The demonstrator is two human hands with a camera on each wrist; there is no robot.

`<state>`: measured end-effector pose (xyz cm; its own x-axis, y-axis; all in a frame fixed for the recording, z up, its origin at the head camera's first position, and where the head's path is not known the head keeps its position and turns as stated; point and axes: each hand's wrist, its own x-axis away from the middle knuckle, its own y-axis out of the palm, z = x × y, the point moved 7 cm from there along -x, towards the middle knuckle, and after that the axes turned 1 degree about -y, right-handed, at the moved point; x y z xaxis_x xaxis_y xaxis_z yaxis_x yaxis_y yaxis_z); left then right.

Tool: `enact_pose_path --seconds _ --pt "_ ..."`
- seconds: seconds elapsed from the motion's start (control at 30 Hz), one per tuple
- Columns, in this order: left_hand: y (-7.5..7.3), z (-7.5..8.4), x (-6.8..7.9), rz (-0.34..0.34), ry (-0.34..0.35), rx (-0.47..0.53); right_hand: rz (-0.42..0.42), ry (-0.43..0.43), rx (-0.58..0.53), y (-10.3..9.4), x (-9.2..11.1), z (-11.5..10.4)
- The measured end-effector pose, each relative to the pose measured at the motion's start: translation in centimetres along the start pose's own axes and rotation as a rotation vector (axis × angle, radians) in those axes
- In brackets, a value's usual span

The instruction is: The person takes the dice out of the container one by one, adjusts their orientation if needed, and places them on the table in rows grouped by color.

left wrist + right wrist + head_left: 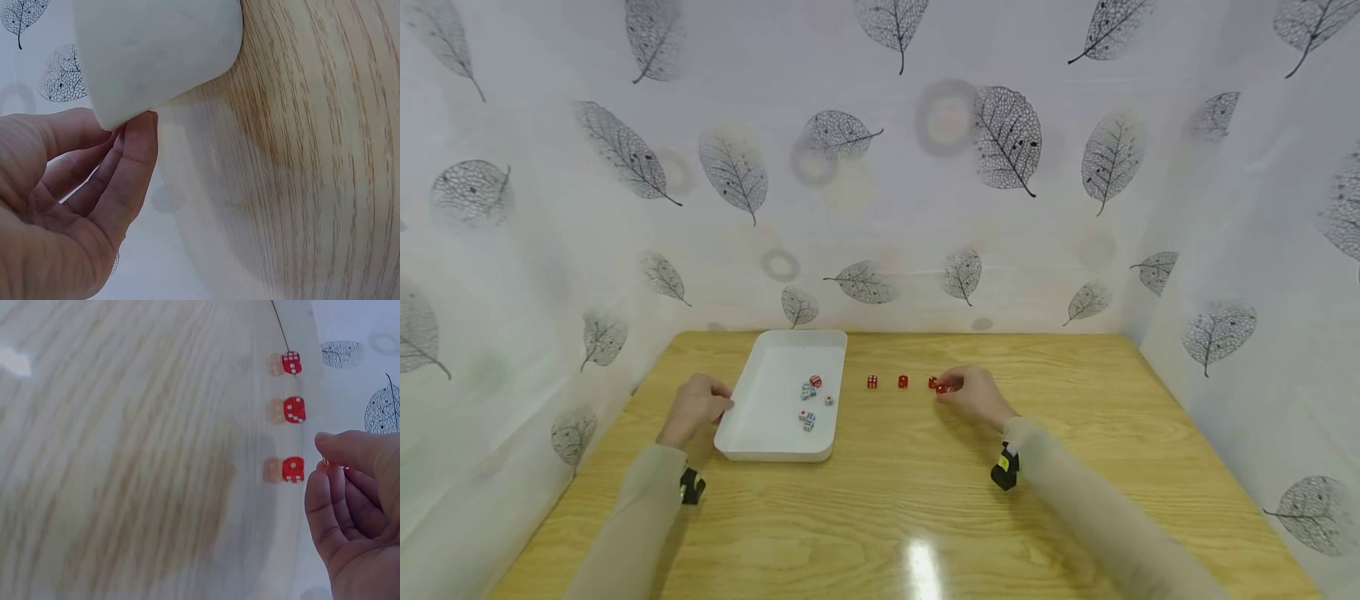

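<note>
My left hand (698, 408) pinches the left rim of a white tray (775, 454); in the left wrist view the thumb and fingertips (149, 122) meet at the tray's edge. Inside the tray lie several white dice (808, 392) and a red die (816, 381). Between the thumb and fingers of my right hand (976, 396) is a red die (942, 389), mostly hidden by the fingertips in the right wrist view. Right beside those fingertips sits another red die (293, 469). Two more red dice stand to its left, one in the middle (902, 382) and one nearest the tray (872, 382).
A wood-grain table (880, 517) carries everything. White sheeting (895, 217) printed with leaves rises behind the table and along both sides. The three standing red dice form a spaced row near the table's far side, right of the tray.
</note>
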<state>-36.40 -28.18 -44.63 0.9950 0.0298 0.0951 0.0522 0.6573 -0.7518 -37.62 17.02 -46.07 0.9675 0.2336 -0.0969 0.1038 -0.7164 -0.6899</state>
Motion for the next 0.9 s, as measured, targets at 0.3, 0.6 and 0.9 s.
enact_pose_path --seconds 0.3,0.6,0.9 --pt "-0.1 -0.1 -0.2 0.001 -0.006 0.001 -0.003 0.028 0.055 -1.8 -0.5 1.8" --pt "-0.2 0.0 -0.1 0.003 0.003 -0.005 -0.020 0.075 0.097 -2.1 -1.4 3.2" --pt "-0.2 0.2 0.2 0.007 0.004 -0.002 -0.023 0.096 0.095 -2.1 -1.8 3.7"
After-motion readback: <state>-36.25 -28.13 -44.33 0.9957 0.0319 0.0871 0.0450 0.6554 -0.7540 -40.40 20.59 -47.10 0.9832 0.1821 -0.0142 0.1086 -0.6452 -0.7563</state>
